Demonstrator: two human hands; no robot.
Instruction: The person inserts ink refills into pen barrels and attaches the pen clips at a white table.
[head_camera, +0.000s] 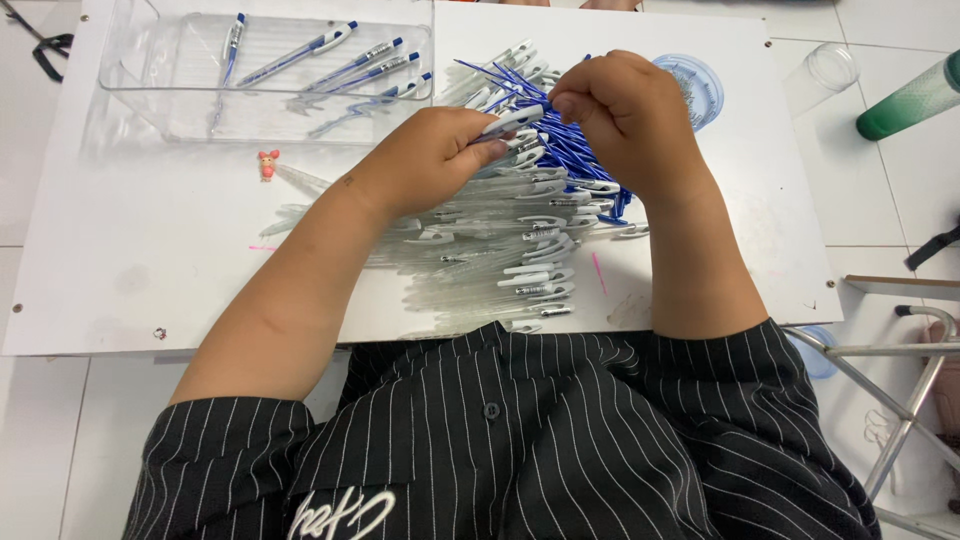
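While the left hand is closing its grip around a clear plastic pen barrel with a white clip, the right hand is pinching its fingertips together just above that barrel's upper end, over a bundle of thin blue ink refills; whether a refill is sitting between those fingertips is too small to tell. Both hands are working over the middle of the white desk, nearer its far edge. Under and below them a large heap of clear pen barrels with white clips is lying, spreading from the desk's centre down to its near edge. The blue refills are resting on the far right part of that heap. Just beyond the right hand, near the far right corner, a round pale blue plastic lid is sitting on the desk. At the far left corner a clear rectangular plastic tray is holding several assembled blue-and-white pens, lying loosely side by side. Just in front of the tray, a small pink figure-shaped eraser is lying on the desk. Off the desk's right edge, on the tiled floor, a clear plastic cup and a green bottle are lying.
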